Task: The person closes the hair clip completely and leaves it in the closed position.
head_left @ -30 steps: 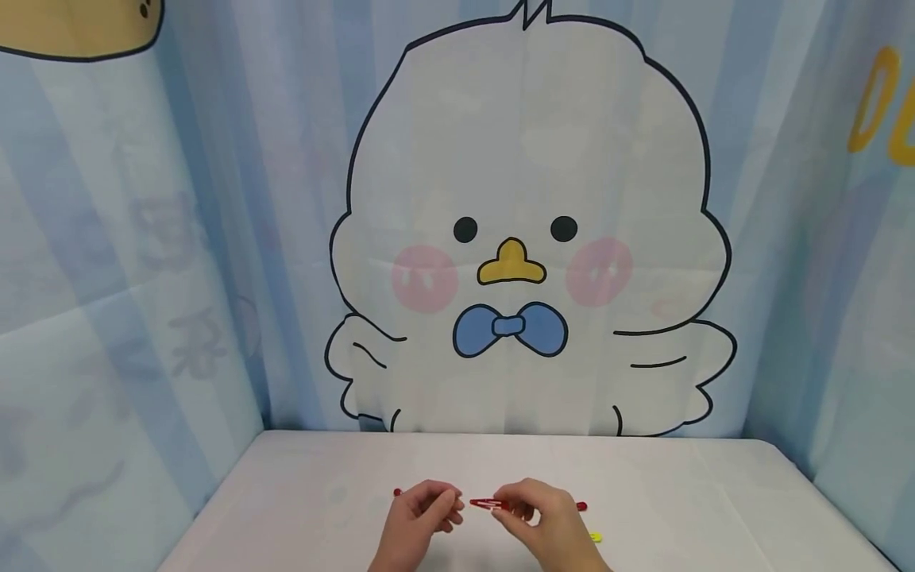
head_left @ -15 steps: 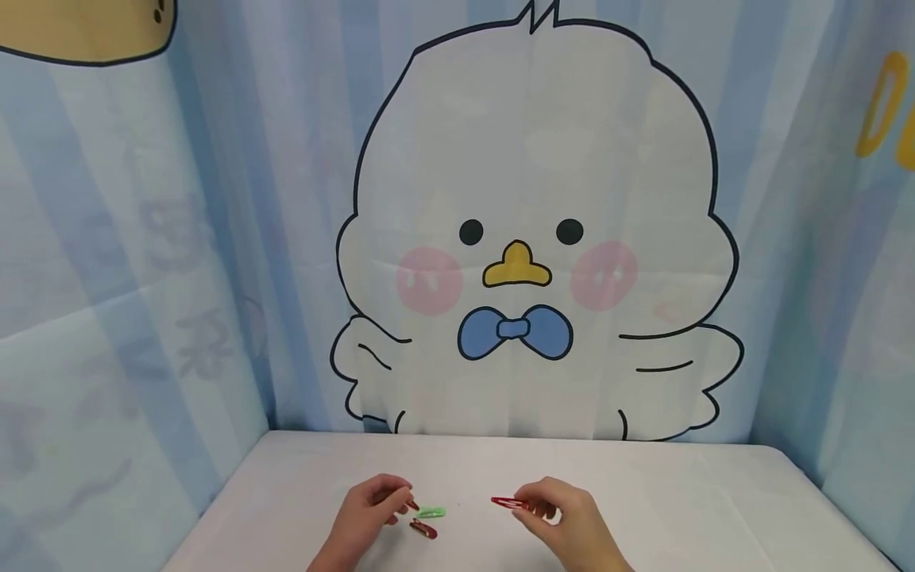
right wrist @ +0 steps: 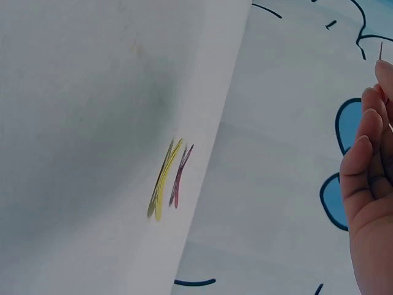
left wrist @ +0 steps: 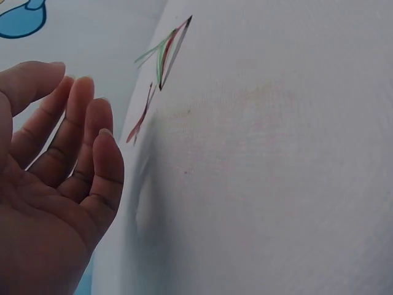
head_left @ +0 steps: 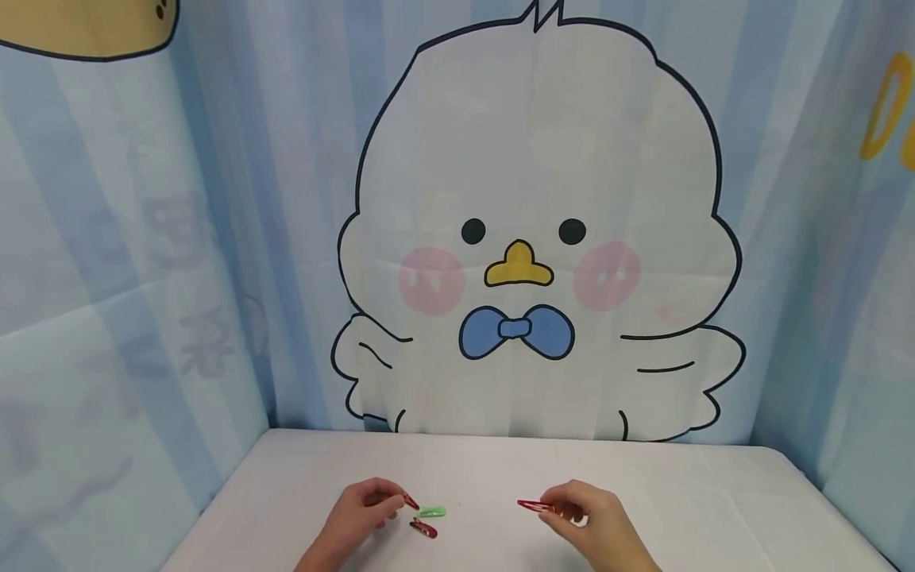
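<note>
Two red snap hair clips in hand: my left hand [head_left: 360, 512] pinches one [head_left: 411, 502] just above a green clip [head_left: 432, 512], my right hand [head_left: 593, 520] pinches another [head_left: 535, 506] by its end; light, springy, probably slippery metal, best pinched flatwise.

Table [head_left: 679, 492]: bare top btwn the hands, passage open there; far half open up to curtain backdrop [head_left: 214, 238], which walls rear + both sides. Obstacles: green clip [head_left: 432, 512] & red clip [head_left: 423, 528] just beside left hand [head_left: 360, 512]
</note>
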`<action>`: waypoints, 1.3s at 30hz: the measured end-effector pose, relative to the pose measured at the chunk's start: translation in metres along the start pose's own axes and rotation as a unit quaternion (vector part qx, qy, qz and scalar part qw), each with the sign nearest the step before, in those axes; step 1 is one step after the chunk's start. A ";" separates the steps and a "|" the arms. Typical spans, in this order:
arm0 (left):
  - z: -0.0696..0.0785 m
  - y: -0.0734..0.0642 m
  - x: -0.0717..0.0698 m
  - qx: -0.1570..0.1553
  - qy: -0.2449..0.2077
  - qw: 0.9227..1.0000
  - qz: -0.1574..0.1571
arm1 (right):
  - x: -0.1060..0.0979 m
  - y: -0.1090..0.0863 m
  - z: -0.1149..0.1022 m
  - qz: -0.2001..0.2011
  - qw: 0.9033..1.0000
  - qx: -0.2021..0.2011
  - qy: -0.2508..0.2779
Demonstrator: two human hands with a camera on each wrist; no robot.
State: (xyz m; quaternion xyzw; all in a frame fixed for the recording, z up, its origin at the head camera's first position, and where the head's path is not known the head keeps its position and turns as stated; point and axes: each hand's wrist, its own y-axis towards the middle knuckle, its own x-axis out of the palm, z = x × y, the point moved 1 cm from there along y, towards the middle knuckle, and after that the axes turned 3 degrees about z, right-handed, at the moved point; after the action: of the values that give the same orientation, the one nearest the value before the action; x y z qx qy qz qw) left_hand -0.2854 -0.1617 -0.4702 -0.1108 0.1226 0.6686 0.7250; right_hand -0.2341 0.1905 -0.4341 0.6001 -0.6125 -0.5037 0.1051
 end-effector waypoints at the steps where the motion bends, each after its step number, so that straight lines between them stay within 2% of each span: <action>1: 0.000 0.001 0.000 0.002 0.008 1.000 -0.007 | -0.002 -0.001 0.001 -0.008 1.000 0.014 -0.003; 5: -0.001 0.004 -0.002 0.020 0.033 0.999 -0.035 | -0.011 -0.003 0.005 -0.047 0.995 0.083 -0.016; 7: -0.001 0.005 -0.002 0.027 0.041 0.998 -0.046 | -0.016 -0.004 0.008 -0.059 0.993 0.103 -0.019; 13: -0.001 0.008 -0.003 0.042 0.053 0.996 -0.065 | -0.026 -0.012 0.018 -0.061 0.994 0.087 -0.019; 15: -0.001 0.009 -0.003 0.055 0.057 0.994 -0.069 | -0.029 -0.013 0.021 -0.075 0.991 0.111 -0.015; 17: -0.001 0.010 -0.003 0.067 0.058 0.993 -0.074 | -0.032 -0.014 0.023 -0.102 0.982 0.158 -0.011; 19: -0.002 0.011 -0.002 0.074 0.058 0.992 -0.079 | -0.036 -0.016 0.025 -0.133 0.969 0.209 -0.007; 21: -0.005 0.011 -0.001 0.067 0.058 0.992 -0.085 | -0.039 -0.019 0.029 -0.161 0.956 0.246 -0.004; 26: -0.012 0.010 0.002 0.040 0.063 0.993 -0.096 | -0.045 -0.028 0.038 -0.207 0.934 0.290 0.004; 30: -0.013 0.010 0.007 0.041 0.067 0.992 -0.101 | -0.046 -0.033 0.044 -0.221 0.918 0.328 -0.011; 32: -0.013 0.010 0.008 0.039 0.073 0.992 -0.099 | -0.046 -0.035 0.047 -0.225 0.913 0.340 -0.020; 39: -0.013 0.013 0.011 0.034 0.108 0.989 -0.096 | -0.047 -0.039 0.053 -0.244 0.906 0.346 -0.013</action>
State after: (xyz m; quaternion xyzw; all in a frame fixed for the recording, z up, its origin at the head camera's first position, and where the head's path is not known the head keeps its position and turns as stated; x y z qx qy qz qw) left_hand -0.2976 -0.1548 -0.4862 -0.1686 0.2120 0.5752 0.7718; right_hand -0.2363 0.2647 -0.4656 0.7233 -0.5836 -0.2776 -0.2433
